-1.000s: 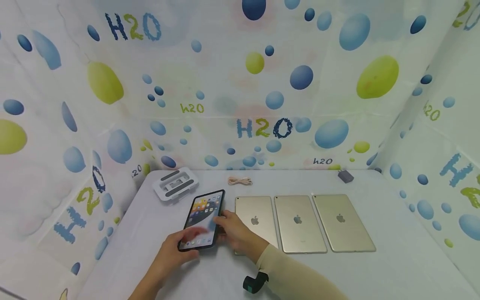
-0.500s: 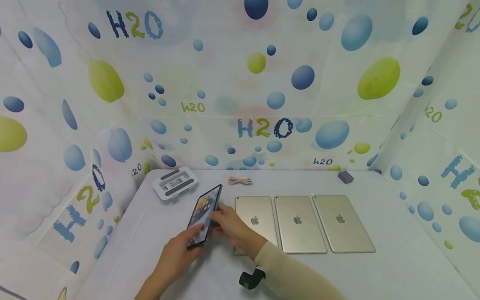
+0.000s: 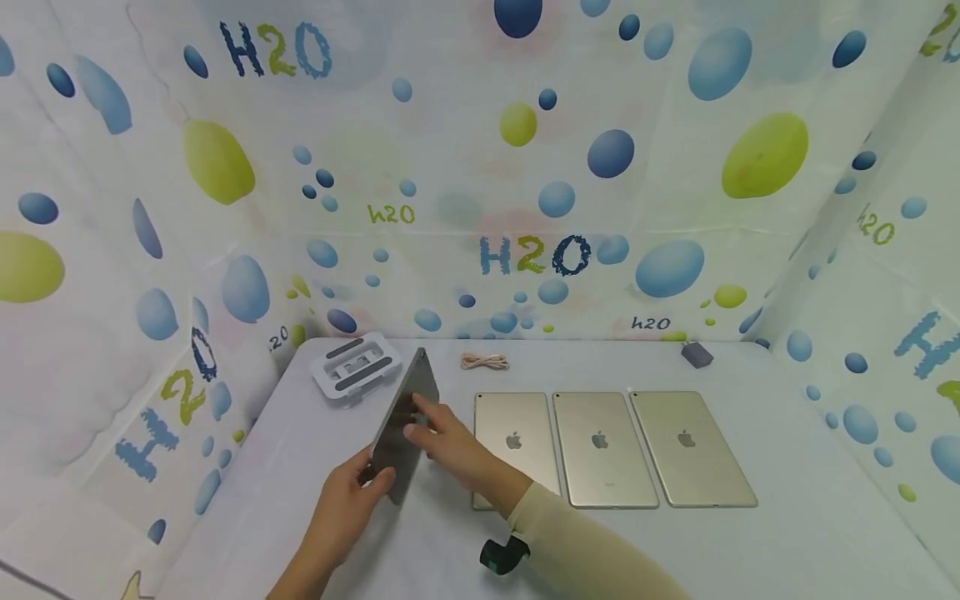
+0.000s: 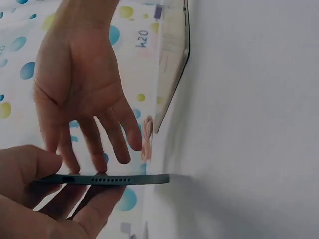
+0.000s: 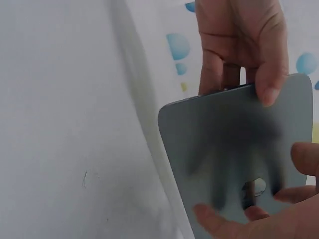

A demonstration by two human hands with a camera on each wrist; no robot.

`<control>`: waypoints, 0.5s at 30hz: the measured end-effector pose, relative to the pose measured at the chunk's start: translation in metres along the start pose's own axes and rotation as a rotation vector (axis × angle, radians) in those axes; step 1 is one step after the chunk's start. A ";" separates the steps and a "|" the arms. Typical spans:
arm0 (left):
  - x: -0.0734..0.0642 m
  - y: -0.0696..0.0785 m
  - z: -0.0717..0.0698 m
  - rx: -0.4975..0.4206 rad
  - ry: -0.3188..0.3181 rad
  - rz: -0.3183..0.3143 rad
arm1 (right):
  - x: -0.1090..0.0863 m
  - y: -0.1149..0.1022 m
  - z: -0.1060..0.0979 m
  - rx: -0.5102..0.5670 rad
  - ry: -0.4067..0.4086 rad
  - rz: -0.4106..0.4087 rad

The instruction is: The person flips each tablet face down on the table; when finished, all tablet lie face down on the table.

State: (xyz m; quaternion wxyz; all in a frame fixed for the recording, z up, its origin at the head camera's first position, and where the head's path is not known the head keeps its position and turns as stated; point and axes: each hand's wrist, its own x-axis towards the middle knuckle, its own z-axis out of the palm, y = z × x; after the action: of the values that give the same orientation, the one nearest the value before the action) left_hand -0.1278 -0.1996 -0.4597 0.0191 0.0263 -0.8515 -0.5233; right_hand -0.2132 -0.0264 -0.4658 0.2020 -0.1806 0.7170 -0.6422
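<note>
A grey tablet (image 3: 396, 442) is held up on edge above the white table, its back turned toward the right. My left hand (image 3: 343, 507) grips its lower end, with the thumb on the back and the fingers behind on the screen side, as the right wrist view confirms. My right hand (image 3: 468, 454) has its fingers extended, fingertips at the tablet's back near the round logo. The left wrist view shows the tablet's thin edge (image 4: 112, 179) with its port and speaker holes. The screen is hidden from the head view.
Three gold tablets (image 3: 600, 471) lie backs up in a row to the right. Along the table's (image 3: 765, 450) far side are a white-and-grey plastic case (image 3: 356, 367), a coiled pinkish cable (image 3: 483, 361) and a dark charger (image 3: 697, 355). Printed sheets (image 3: 450, 167) wall in the back and sides.
The grey tablet has turned from screen up to standing on edge, its back now showing. My right hand has shifted from gripping its side edge to touching its back; my left still holds the lower end.
</note>
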 end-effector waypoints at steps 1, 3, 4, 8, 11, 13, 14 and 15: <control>0.000 -0.001 0.000 -0.088 0.001 -0.023 | 0.000 0.002 -0.001 -0.038 -0.003 -0.019; 0.001 -0.003 0.002 -0.275 -0.002 -0.059 | 0.002 0.004 -0.001 -0.134 0.016 -0.054; 0.001 -0.004 0.003 -0.370 0.004 -0.084 | 0.003 0.005 -0.002 -0.166 0.035 -0.078; 0.001 -0.006 0.008 -0.653 0.019 -0.143 | 0.009 0.007 -0.005 -0.269 0.182 -0.125; 0.002 -0.007 0.009 -0.742 0.016 -0.159 | 0.013 0.010 -0.009 -0.293 0.290 -0.106; 0.003 -0.009 0.007 -0.746 0.011 -0.159 | 0.015 0.012 -0.013 -0.307 0.328 -0.082; 0.003 -0.011 0.005 -0.726 0.013 -0.168 | 0.016 0.013 -0.014 -0.311 0.338 -0.070; 0.004 -0.013 0.003 -0.690 0.020 -0.184 | 0.016 0.014 -0.015 -0.316 0.339 -0.056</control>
State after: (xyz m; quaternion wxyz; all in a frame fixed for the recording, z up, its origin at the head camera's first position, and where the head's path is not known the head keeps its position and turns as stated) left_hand -0.1320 -0.2029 -0.4729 -0.0119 0.1001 -0.6186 -0.7792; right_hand -0.2351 -0.0206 -0.4793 0.0299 -0.1193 0.8270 -0.5486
